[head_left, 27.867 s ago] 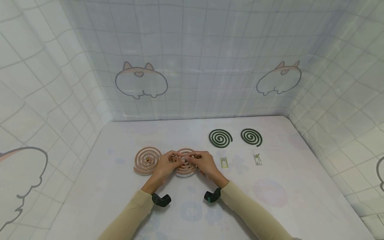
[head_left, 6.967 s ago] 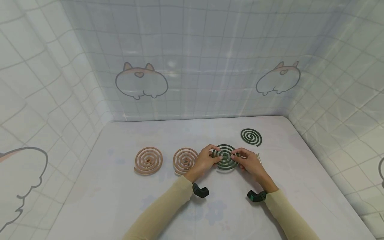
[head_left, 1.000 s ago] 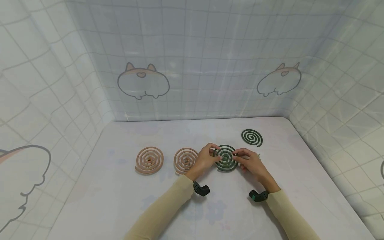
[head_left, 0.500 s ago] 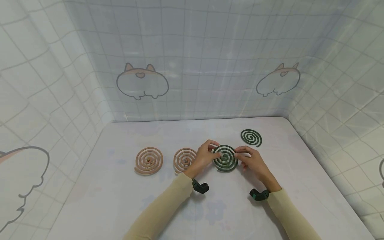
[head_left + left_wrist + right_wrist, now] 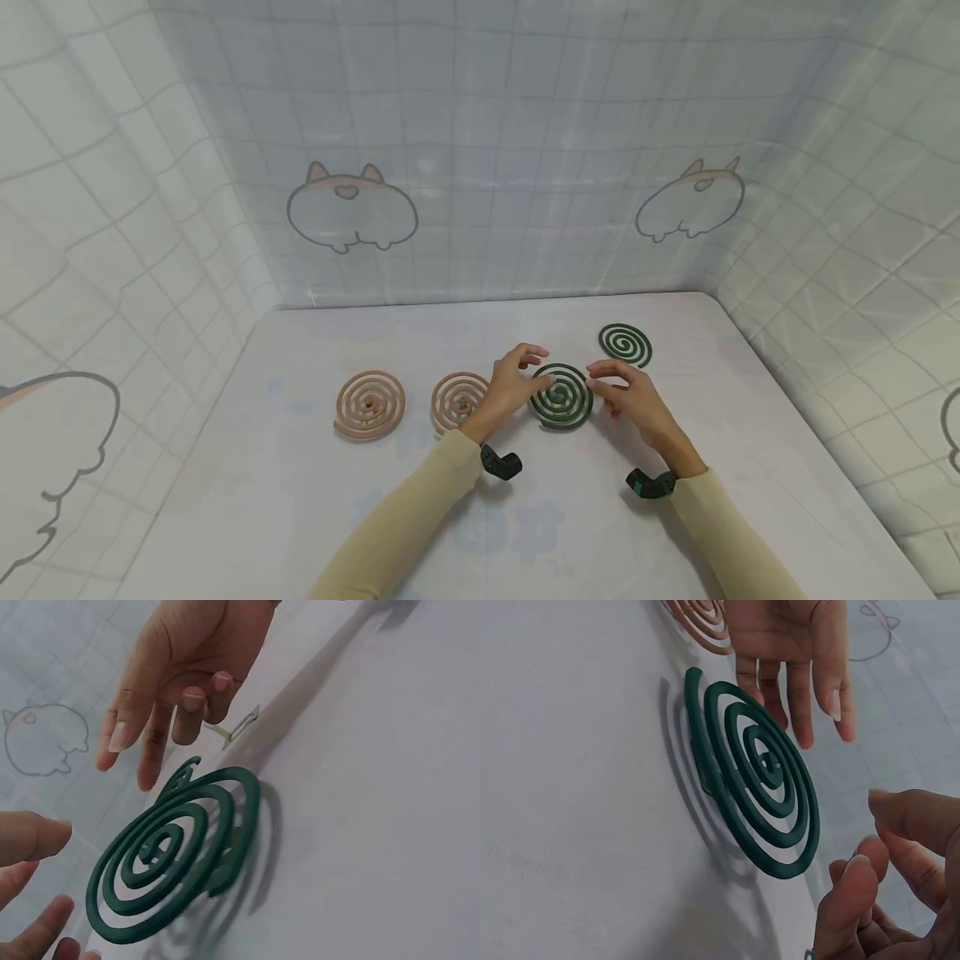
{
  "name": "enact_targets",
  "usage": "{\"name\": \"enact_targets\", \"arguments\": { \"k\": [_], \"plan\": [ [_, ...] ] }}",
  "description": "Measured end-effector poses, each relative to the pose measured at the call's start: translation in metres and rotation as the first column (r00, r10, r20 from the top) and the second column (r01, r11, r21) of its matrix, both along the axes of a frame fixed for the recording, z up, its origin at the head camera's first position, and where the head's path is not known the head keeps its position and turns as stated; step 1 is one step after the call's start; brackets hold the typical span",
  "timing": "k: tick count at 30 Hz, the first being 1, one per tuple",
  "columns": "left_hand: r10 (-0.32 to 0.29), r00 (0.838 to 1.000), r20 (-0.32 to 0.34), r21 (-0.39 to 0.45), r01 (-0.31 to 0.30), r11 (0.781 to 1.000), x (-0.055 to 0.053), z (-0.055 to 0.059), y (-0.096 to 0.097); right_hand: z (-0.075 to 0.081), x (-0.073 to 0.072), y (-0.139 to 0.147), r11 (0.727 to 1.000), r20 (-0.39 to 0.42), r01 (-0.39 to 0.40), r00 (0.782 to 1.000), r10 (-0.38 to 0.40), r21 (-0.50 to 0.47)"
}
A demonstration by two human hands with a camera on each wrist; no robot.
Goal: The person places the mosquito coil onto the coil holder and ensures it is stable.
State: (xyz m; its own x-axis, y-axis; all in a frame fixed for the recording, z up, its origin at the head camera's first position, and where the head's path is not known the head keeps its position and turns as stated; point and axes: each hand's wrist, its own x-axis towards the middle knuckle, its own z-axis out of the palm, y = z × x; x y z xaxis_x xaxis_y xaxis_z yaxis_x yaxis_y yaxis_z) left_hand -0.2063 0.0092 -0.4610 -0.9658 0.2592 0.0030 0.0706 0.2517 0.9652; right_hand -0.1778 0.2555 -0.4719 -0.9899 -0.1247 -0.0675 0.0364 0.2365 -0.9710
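Note:
A green mosquito coil [image 5: 558, 395] stands raised off the white table, its shadow beneath it. In the right wrist view a thin metal stand [image 5: 706, 784] shows partly under the coil [image 5: 695, 712]. My left hand [image 5: 513, 385] hovers at the coil's left edge, thumb and fingers spread apart, nothing between them. On the other side my right hand [image 5: 632, 402] is held off the coil's right edge, fingers loosely bent and holding nothing. Behind that hand, a second small metal stand [image 5: 240, 729] lies on the table, seen in the left wrist view.
Two brown coils [image 5: 369, 403] sit to the left, the nearer one [image 5: 459, 400] partly behind my left forearm. Another green coil [image 5: 624, 342] lies flat at the back right. Patterned fabric walls [image 5: 480, 167] enclose the table's back and sides.
Half a minute ago both hands were at the second brown coil; later they held the green coil over a stand. In the last second both hands have let go of it and drawn slightly apart.

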Motion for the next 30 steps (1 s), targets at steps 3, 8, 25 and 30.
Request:
{"name": "enact_targets", "arguments": {
  "k": [3,8,25,30],
  "plan": [
    [-0.003,0.999,-0.037,-0.008,0.003,1.000,-0.003,0.000,0.001,0.000,-0.001,0.003,1.000,-0.005,-0.002,1.000,0.002,0.003],
    [-0.056,0.995,-0.079,-0.014,0.055,0.998,-0.008,0.004,0.005,0.002,-0.002,0.006,0.999,-0.007,0.018,1.000,-0.018,0.026],
    [-0.248,0.966,-0.077,0.118,0.256,0.960,-0.013,0.024,0.033,0.013,-0.002,0.023,0.999,-0.040,0.043,0.998,-0.043,-0.004],
    [-0.271,0.960,-0.075,0.082,0.277,0.957,-0.015,0.028,0.045,0.017,-0.001,0.034,0.998,-0.047,0.065,0.997,-0.065,0.004]
  ]
}}
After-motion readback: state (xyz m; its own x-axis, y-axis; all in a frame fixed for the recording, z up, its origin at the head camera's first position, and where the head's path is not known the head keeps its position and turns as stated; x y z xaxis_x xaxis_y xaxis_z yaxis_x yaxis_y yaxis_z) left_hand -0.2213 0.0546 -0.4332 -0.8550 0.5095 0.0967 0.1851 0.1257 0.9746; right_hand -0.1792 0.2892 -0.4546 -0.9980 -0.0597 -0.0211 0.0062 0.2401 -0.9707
